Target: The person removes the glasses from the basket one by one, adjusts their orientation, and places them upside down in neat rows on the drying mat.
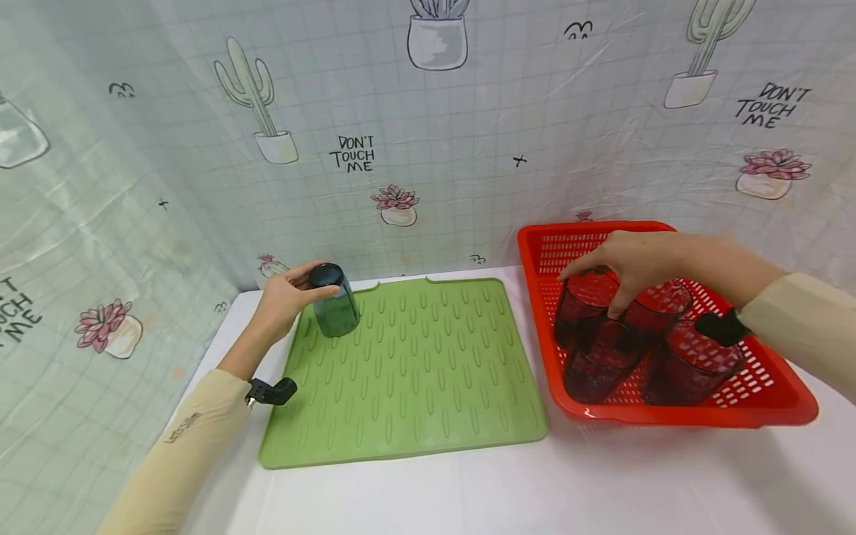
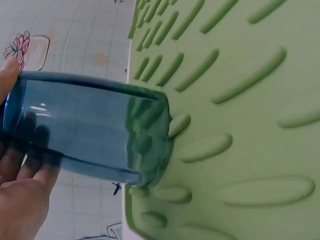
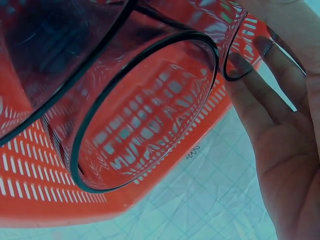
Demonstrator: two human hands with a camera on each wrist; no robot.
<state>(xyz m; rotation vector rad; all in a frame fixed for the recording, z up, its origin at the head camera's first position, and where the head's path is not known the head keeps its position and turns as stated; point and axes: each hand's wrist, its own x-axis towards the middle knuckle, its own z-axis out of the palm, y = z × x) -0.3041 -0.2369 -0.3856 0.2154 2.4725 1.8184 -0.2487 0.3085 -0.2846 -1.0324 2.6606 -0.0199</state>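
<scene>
A blue-tinted glass (image 1: 336, 303) stands rim-down on the far left corner of a green ridged mat (image 1: 414, 371). My left hand (image 1: 304, 286) grips it near its upturned base. In the left wrist view the glass (image 2: 90, 135) has its rim against the mat (image 2: 240, 100), with fingers (image 2: 20, 180) round its base. Over a red basket (image 1: 675, 416), my right hand (image 1: 598, 282) reaches down with thumb and fingers round the far left dark glass (image 1: 582, 312). The right wrist view shows open glass rims (image 3: 145, 110) against the basket mesh (image 3: 30, 170), and my palm and fingers (image 3: 280, 130) curled behind one.
Several dark glasses (image 1: 689, 364) stand close together in the basket. A cactus-print curtain (image 1: 428, 134) closes off the back and left of the white table (image 1: 535, 490). The mat lies between the two hands.
</scene>
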